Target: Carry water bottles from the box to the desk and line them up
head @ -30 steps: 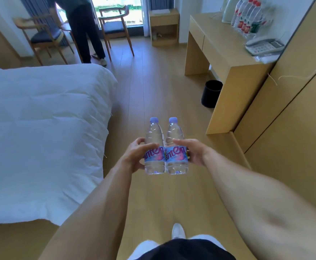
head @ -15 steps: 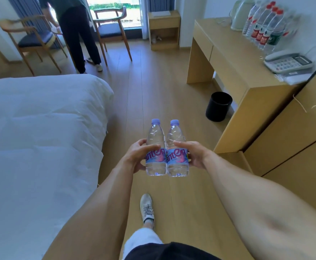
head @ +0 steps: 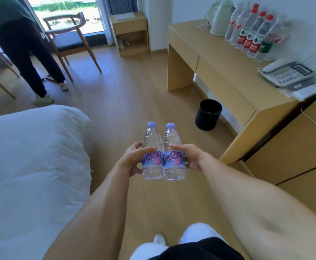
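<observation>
While the left hand [head: 132, 162] wraps its fingers round the label band of the left bottle [head: 152, 152] and the right hand [head: 192, 158] does the same with the right bottle [head: 173, 153], the two bottles are held upright and pressed side by side, touching along their bodies, in the air over the wooden floor [head: 127, 102]. Each hand holds one bottle at mid-body, thumb across the front. Judged from the clear, full-looking bodies, each bottle is moderately heavy for its size, with thin walls that yield under squeeze; the smooth plastic may slip, so a hold on the label band, as here, is the sound one. Both caps are pale lilac. The labels are blue and pink with large purple lettering, partly covered by thumbs; the letters "nten" or similar show, and the full word cannot be read. Ahead and to the right of the grip stands the desk [head: 209, 53], well apart from the hands, carrying a row of bottles [head: 251, 34] with red caps and red or green labels, illegible here, between a kettle [head: 221, 17] and a telephone [head: 286, 72]. A black bin [head: 207, 114] stands on the floor between grip and desk.
</observation>
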{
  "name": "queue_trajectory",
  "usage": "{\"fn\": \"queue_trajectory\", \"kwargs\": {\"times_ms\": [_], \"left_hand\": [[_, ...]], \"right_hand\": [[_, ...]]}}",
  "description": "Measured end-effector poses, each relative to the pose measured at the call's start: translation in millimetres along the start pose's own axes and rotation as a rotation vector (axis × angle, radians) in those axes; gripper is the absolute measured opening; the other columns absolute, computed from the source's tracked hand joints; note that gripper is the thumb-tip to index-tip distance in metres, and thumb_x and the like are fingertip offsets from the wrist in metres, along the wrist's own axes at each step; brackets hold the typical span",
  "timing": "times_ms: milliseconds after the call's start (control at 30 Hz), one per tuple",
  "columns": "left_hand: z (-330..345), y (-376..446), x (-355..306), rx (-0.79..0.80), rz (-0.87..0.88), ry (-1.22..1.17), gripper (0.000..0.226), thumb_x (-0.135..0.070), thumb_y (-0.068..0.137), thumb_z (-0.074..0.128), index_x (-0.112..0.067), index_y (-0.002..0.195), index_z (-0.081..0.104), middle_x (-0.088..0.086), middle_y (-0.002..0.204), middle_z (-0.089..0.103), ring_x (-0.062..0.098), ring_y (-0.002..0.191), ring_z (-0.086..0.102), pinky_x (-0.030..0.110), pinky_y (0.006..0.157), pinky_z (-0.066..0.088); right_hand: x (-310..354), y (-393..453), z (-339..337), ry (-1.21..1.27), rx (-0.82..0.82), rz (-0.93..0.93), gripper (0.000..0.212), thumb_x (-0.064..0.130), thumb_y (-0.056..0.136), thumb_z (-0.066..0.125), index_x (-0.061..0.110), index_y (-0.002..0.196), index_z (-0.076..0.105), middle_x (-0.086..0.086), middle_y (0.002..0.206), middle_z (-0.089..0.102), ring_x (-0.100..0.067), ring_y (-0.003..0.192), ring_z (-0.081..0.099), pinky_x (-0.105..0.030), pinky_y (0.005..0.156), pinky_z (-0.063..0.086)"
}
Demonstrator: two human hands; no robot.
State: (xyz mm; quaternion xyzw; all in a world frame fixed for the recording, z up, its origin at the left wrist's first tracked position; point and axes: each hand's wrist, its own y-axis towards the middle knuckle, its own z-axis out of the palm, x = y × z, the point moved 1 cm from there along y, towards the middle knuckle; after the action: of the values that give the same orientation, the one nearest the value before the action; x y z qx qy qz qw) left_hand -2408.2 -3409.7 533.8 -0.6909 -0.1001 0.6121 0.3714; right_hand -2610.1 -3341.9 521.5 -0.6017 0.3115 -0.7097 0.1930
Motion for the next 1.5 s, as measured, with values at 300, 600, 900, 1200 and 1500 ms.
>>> {"fn": "queue_trajectory", "kwargs": {"times_ms": [300,600,900,1200,1500], "left_hand": [[-6,123,-94,0.021,0.005,0.057,0.053,-0.021,0.075,0.087,-0.024,0.121,0.06,0.011,0.106,0.074,0.028,0.094,0.075,0.063,0.074,0.059],[8,255,-224,0.006,0.034,0.087,0.052,-0.02,0.075,0.086,-0.024,0.121,0.062,0.009,0.102,0.076,0.023,0.086,0.076,0.05,0.064,0.061],[39,363,-325,0.091,0.065,0.128,0.058,-0.024,0.071,0.089,-0.026,0.123,0.062,0.008,0.102,0.076,0.022,0.084,0.077,0.052,0.066,0.061],[86,503,-421,0.311,0.091,0.242,0.055,-0.028,0.068,0.089,-0.029,0.117,0.066,0.005,0.097,0.077,0.021,0.083,0.077,0.048,0.064,0.061],[138,614,-548,0.564,0.107,0.401,0.046,-0.023,0.076,0.085,-0.026,0.117,0.064,0.01,0.1,0.077,0.029,0.089,0.076,0.058,0.075,0.061]], "right_hand": [[88,110,-23,0.07,-0.01,-0.007,0.042,0.035,0.082,0.077,0.017,0.118,0.067,-0.014,0.116,0.071,-0.028,0.101,0.068,-0.045,0.09,0.057],[218,230,-66,0.124,-0.006,-0.02,0.04,0.031,0.082,0.076,0.013,0.117,0.066,-0.013,0.108,0.071,-0.027,0.097,0.066,-0.046,0.093,0.056],[310,309,-124,0.197,-0.059,-0.056,0.05,0.036,0.082,0.077,0.012,0.123,0.064,-0.014,0.113,0.071,-0.025,0.097,0.068,-0.034,0.07,0.057],[386,397,-186,0.311,-0.233,-0.118,0.054,0.034,0.084,0.074,0.005,0.127,0.061,-0.022,0.12,0.068,-0.036,0.112,0.065,-0.049,0.098,0.053],[480,450,-233,0.48,-0.516,-0.173,0.031,0.027,0.084,0.076,0.01,0.109,0.069,-0.009,0.089,0.075,-0.022,0.081,0.071,-0.034,0.067,0.059]]}}
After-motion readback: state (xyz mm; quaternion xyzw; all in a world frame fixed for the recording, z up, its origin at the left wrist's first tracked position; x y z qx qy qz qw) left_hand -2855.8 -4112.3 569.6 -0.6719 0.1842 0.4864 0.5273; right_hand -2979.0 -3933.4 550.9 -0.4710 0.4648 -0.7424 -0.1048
